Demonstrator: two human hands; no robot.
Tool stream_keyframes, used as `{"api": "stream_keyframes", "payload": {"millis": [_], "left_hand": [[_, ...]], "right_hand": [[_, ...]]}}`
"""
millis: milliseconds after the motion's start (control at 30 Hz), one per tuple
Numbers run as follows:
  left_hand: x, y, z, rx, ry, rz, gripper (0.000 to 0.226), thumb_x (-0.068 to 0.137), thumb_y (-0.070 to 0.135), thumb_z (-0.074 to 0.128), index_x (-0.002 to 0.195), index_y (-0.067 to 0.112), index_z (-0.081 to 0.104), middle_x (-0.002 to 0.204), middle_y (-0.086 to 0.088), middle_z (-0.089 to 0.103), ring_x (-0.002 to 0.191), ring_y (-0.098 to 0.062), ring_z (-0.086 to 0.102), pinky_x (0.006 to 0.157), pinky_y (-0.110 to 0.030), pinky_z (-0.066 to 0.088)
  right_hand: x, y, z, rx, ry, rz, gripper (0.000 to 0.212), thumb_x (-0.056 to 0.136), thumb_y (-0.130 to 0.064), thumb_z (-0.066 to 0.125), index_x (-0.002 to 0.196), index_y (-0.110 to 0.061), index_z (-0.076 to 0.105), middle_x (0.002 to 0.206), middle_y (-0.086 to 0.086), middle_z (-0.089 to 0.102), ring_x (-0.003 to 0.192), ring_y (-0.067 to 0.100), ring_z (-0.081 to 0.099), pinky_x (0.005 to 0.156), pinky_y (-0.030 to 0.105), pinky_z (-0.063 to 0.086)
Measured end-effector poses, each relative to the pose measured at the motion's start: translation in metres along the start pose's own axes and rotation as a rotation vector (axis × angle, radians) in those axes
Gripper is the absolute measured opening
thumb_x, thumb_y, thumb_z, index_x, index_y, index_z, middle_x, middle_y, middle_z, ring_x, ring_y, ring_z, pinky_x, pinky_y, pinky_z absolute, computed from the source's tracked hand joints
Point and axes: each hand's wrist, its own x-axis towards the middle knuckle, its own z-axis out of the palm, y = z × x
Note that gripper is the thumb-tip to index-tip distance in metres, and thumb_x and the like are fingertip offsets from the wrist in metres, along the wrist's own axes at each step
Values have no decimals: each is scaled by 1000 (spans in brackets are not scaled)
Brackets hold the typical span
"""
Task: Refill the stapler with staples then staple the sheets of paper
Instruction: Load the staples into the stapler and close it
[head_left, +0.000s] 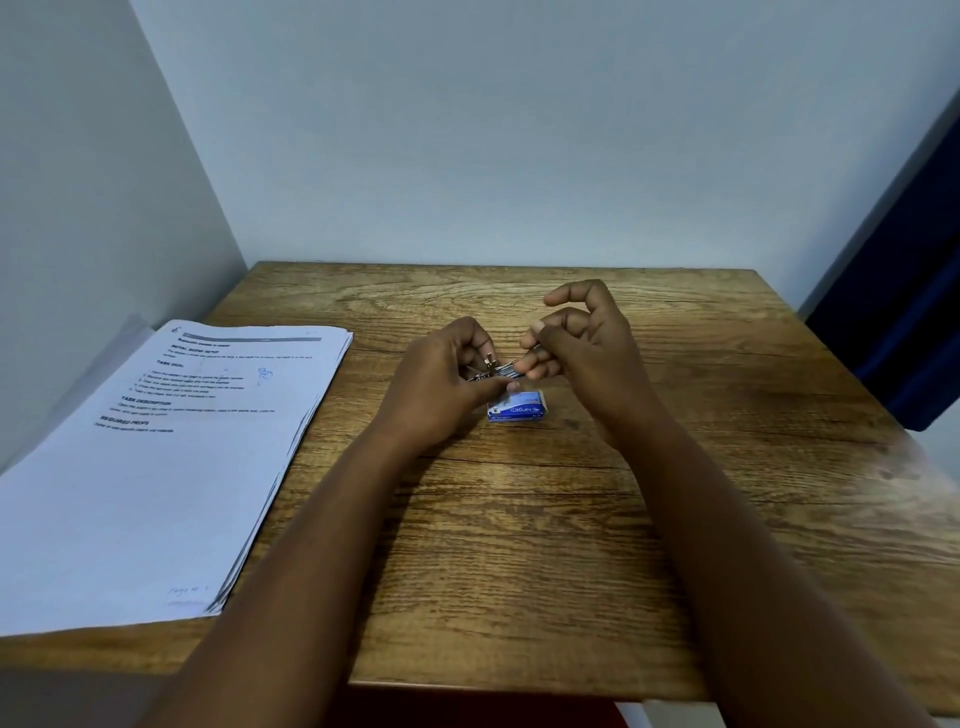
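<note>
A small metal stapler (491, 370) is held above the middle of the wooden table (545, 519), mostly hidden inside my left hand (447, 384), which is closed around it. My right hand (582, 343) pinches a short strip of staples (511, 370) at the stapler's open end, with the index finger lifted. Just below both hands a small blue and white staple box (519, 408) lies on the table. A stack of printed paper sheets (171, 457) lies at the table's left side, overhanging its left edge.
The table stands in a corner, with pale walls behind and to the left. A dark blue curtain (904, 270) hangs at the right. Bare wood shows in front of the hands and to the right.
</note>
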Motion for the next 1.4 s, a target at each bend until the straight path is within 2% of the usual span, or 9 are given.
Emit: {"api": "stream_keyframes", "payload": {"millis": [300,433,600,767,933,1100,1233,1333,1400], "left_hand": [[0,1,2,3,-8,6,35,71,19,89,76,25,55,65,-1,67,50,-2,50,48,-15,37],[1,-2,2,-14,-13,-13,30,73,12,85,82,21,58,66,1,66,53,-5,52,51,-20,40],[3,-4,1,-7,-23,-8,31,75,10,83,92,29,67,78,0,72,60,-4,59,59,-25,46],[2,-5,1,-54,-44,19,32,81,6,77,108,23,74,85,4,77,74,-9,73,66,-26,56],[3,-4,0,-163,-79,-15,36,82,2,77,113,19,73,89,-3,77,71,-11,72,64,-27,57],[3,-2,-2,-163,-86,22,30,81,5,79,105,22,71,82,-7,72,56,-1,64,53,-12,44],[3,-2,-2,-111,-73,51,31,81,8,79,103,28,71,82,-3,73,59,-2,65,55,-14,45],[3,-2,0,-85,-56,52,29,80,13,81,102,29,70,82,-1,73,63,-8,67,58,-24,50],[3,-3,-1,-77,-38,26,30,78,17,83,101,29,67,80,1,71,58,-4,61,55,-22,47]], "right_hand": [[2,7,-1,-185,11,-114,25,91,8,49,109,-8,46,82,16,66,63,29,71,56,34,57],[2,6,-1,-150,-59,-79,31,92,10,45,115,-10,44,90,25,62,70,32,73,62,46,61],[2,9,2,-191,-140,-99,32,94,12,40,118,-9,45,96,20,64,80,26,73,66,37,60],[3,9,-1,-184,-167,-124,35,96,11,40,125,-7,45,96,18,65,83,26,73,70,37,61],[2,7,0,-233,-219,-194,33,96,8,45,124,-10,45,98,10,60,80,22,73,64,24,55],[1,6,2,-307,-210,-223,34,94,4,53,122,-13,44,110,5,52,74,12,72,63,20,55],[2,5,-2,-322,-102,-203,28,89,-1,65,114,-8,54,98,10,64,72,18,73,60,27,58],[2,6,-3,-277,-67,-166,12,86,-1,70,97,-3,68,89,11,70,72,15,73,59,23,57],[3,7,-5,-275,-39,-170,9,83,-1,73,91,-2,72,83,8,72,71,12,73,61,22,57]]}}
